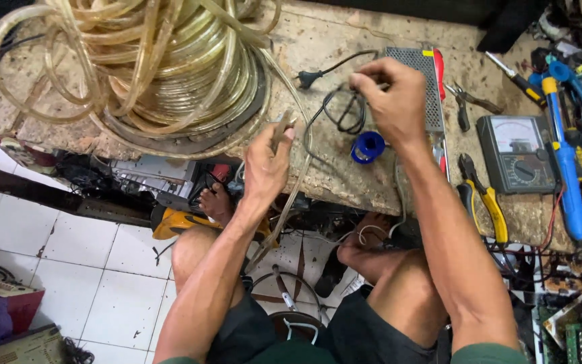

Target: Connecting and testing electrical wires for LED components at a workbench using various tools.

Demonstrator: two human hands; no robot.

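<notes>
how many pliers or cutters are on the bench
2 that I can tell. Yellow-handled pliers lie at the front edge, left of the grey meter. Dark-handled pliers lie behind, right of the grey metal box. More may hide in the tool clutter at right.

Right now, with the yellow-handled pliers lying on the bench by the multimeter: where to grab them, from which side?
Probably by the yellow handles, coming from above at the near bench edge. The yellow-handled pliers lie flat, jaws pointing away toward the multimeter, handles toward the person. The right hand is nearest but pinches a black cord.
</notes>
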